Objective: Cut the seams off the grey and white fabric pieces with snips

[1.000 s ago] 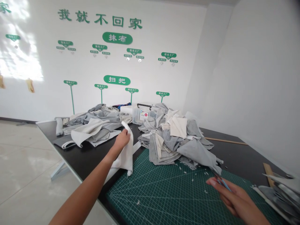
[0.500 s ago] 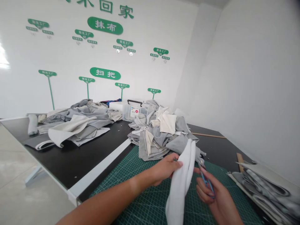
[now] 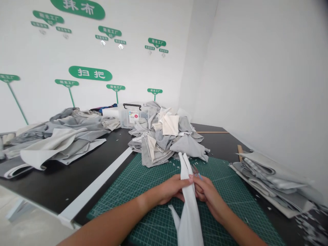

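Note:
A long strip of folded white cloth [image 3: 189,212] hangs between my hands above the green cutting mat [image 3: 123,201], its top end split into two narrow tips. My left hand [image 3: 174,188] pinches it from the left, thumb in front. On the other side, my right hand [image 3: 206,191] is closed around small scissors [image 3: 195,170] with light blue handles and touches the cloth's edge with its thumb and fingers. The blades point up and away, beside the cloth. Most of the scissor handles are hidden by my right fingers.
Ahead, a heap of grey and cream cloth pieces [image 3: 161,136] overlaps the mat's far edge. Behind it stands a clear plastic box [image 3: 128,118]. More grey cloth [image 3: 61,133] covers the table's left part, and a stack of folded fabric [image 3: 276,184] lies at right.
My right hand with the scissors has come in to the cloth and now touches it. The scissors' handles have become mostly hidden. The view has turned right.

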Tool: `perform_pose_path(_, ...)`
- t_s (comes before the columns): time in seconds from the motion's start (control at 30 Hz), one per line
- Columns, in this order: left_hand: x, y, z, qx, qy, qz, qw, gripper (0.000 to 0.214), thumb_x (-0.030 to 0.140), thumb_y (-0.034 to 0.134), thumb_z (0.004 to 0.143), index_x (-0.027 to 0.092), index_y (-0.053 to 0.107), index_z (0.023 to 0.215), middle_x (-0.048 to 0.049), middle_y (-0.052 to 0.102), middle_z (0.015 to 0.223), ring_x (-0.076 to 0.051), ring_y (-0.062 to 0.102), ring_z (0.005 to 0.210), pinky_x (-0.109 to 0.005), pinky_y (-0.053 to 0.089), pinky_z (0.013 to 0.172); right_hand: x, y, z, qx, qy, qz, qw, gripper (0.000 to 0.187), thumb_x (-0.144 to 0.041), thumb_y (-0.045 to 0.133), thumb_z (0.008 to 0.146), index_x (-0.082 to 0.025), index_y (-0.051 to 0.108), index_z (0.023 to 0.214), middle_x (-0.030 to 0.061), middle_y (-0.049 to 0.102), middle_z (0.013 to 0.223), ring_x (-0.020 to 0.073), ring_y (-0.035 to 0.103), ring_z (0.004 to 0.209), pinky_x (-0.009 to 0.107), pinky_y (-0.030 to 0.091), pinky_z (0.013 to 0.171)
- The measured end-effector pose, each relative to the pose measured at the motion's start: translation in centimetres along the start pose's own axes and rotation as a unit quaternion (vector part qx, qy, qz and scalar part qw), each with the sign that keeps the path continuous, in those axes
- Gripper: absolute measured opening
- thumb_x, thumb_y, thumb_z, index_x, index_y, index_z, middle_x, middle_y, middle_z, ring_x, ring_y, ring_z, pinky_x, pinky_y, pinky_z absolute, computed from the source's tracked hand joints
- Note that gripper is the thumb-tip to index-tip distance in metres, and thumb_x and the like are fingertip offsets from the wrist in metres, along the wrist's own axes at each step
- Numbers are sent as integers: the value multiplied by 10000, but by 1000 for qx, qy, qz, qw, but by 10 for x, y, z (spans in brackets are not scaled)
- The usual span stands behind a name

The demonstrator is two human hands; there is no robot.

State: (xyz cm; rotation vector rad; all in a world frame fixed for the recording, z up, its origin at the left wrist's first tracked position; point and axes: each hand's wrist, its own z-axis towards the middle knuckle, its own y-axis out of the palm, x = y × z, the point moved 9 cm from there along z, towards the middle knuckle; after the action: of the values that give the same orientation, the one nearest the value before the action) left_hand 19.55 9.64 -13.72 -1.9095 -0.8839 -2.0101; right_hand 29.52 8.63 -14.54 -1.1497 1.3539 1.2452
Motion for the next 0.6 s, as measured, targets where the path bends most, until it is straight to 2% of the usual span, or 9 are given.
perform_pose_path(0.1, -1, -16, 3, 71, 6, 74, 995, 530, 560, 644, 843, 158, 625, 1189, -100, 691, 985, -221, 665, 804, -288, 515, 600, 5, -8, 5, 26, -7, -40, 999, 480, -581, 701, 829, -209, 419, 716, -121, 258, 511, 40, 174, 415, 207, 111, 399)
perform_pose_path(0.17, 5, -29, 0, 137, 25, 148, 979, 473, 471, 654, 837, 183, 571, 1202, -62, 662, 967, -203, 648, 757, -289, 506, 579, 7, -12, 7, 52, -9, -68, 996, 451, -580, 712, 818, -197, 483, 755, -116, 284, 492, 46, 199, 407, 209, 127, 396)
perform_pose_path(0.23, 24, -39, -10, 220, 73, 261, 937, 429, 354, 668, 817, 220, 535, 1203, -25, 639, 970, -179, 621, 761, -299, 503, 650, 9, -13, 8, 69, -6, -87, 994, 444, -582, 728, 799, -185, 528, 782, -107, 315, 477, 49, 213, 405, 212, 132, 396)
perform_pose_path(0.3, 47, -36, -23, 277, 133, 384, 871, 382, 274, 654, 816, 253, 541, 1180, -8, 627, 1010, -178, 596, 850, -314, 484, 766, 9, -13, 8, 78, -5, -94, 992, 452, -590, 739, 781, -176, 557, 796, -97, 341, 473, 52, 223, 407, 214, 131, 393)
perform_pose_path(0.37, 62, -23, -31, 282, 179, 472, 816, 258, 275, 622, 851, 262, 578, 1105, -9, 615, 1046, -199, 564, 975, -324, 451, 858, 8, -13, 8, 81, -7, -98, 992, 455, -593, 736, 782, -169, 571, 806, -88, 356, 481, 54, 236, 416, 212, 138, 393)
perform_pose_path(0.4, 65, -17, -33, 272, 190, 497, 802, 195, 297, 608, 871, 258, 592, 1062, -12, 609, 1054, -207, 548, 1019, -324, 440, 881, 8, -13, 7, 81, -7, -99, 992, 451, -589, 731, 788, -167, 573, 807, -87, 357, 486, 54, 238, 421, 209, 141, 395)
perform_pose_path(0.5, 61, -8, -30, 237, 189, 533, 790, 163, 379, 597, 902, 242, 607, 990, -19, 603, 1002, -211, 537, 1009, -315, 426, 884, 10, -13, 6, 78, 6, -89, 993, 432, -566, 726, 801, -161, 573, 805, -94, 324, 498, 50, 227, 431, 201, 144, 400)
perform_pose_path(0.6, 52, -10, -25, 222, 158, 562, 781, 205, 431, 595, 905, 229, 628, 918, -26, 605, 919, -214, 543, 932, -315, 417, 847, 10, -11, 5, 68, 10, -68, 995, 411, -540, 715, 817, -145, 605, 844, -101, 291, 512, 47, 200, 439, 198, 132, 401)
